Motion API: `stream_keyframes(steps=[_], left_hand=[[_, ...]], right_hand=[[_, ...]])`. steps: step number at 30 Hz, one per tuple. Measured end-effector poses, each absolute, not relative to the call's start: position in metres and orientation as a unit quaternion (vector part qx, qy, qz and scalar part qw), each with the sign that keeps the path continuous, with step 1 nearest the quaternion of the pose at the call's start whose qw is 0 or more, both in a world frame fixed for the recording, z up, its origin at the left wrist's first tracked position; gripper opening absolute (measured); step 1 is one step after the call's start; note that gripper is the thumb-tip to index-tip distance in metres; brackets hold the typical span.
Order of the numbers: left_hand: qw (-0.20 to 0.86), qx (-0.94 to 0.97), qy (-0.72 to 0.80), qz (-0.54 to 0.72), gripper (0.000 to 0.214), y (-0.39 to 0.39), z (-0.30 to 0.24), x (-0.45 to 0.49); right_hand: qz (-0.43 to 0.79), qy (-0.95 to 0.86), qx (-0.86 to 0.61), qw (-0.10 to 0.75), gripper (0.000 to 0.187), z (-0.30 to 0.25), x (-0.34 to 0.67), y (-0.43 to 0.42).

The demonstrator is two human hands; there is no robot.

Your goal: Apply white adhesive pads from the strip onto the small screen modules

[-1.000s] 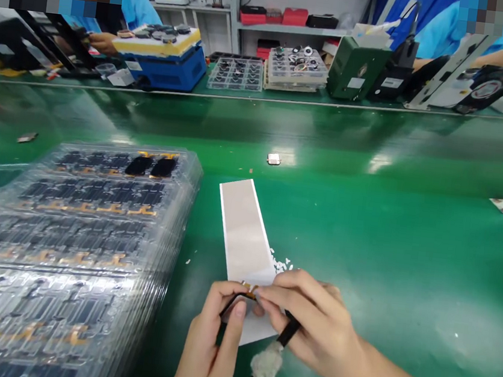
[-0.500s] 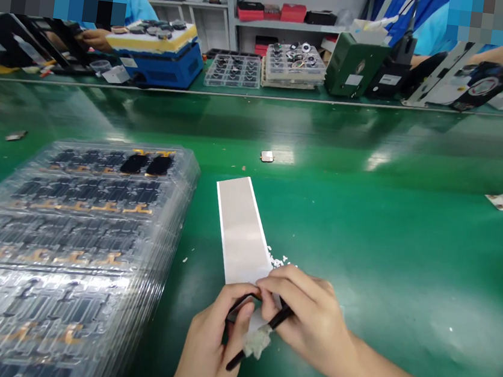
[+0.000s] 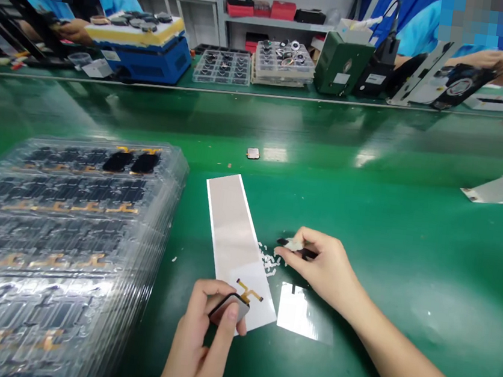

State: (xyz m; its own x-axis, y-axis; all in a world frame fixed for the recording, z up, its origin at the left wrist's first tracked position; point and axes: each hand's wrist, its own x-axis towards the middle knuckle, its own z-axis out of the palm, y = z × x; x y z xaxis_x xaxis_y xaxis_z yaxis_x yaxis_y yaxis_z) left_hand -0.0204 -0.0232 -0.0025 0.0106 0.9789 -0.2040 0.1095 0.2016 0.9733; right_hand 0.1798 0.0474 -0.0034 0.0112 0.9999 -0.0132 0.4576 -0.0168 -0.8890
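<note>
My left hand [image 3: 202, 340] is closed on a small display screen [image 3: 220, 312], thumb on its silvery back. A forked orange flex cable [image 3: 245, 292] sticks out from the screen's far edge. In my right hand [image 3: 327, 266], the fingers are pinched on black tweezers [image 3: 310, 254], with a whitish crumpled wad [image 3: 291, 245] around them near one end. Below the fingertips lie many tiny white bits [image 3: 270, 264], beside a long beige strip with white edges [image 3: 231, 228]. A shiny clear film square [image 3: 298, 315] lies right of the strip's near end.
To the left rises a stack of clear plastic trays [image 3: 135, 248] holding screens. Another small screen [image 3: 253, 153] lies on the green table [image 3: 386, 240] beyond the strip. Across the far bench stand a blue box [image 3: 150, 59], compartment trays [image 3: 223, 67] and a green box [image 3: 342, 65]. Two people sit behind it.
My right hand has drawn away from the left, to the right and farther out, taking the tweezers and wad. The screen's orange cable and the clear film square now show. The view has shifted slightly.
</note>
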Motion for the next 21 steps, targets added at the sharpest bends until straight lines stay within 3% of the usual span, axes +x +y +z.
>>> stream_keyframes(steps=[3, 8, 21], left_hand=[[0.552, 0.47, 0.552, 0.411, 0.029, -0.023, 0.002, -0.021], [0.588, 0.461, 0.527, 0.405, 0.033, -0.022, 0.007, -0.021], [0.586, 0.47, 0.523, 0.403, 0.035, -0.019, 0.001, -0.024]], right_hand=[[0.478, -0.549, -0.561, 0.394, 0.024, 0.002, 0.165, 0.042], [0.666, -0.51, -0.416, 0.351, 0.023, 0.007, 0.14, 0.029], [0.749, -0.443, -0.347, 0.35, 0.021, 0.004, 0.137, 0.026]])
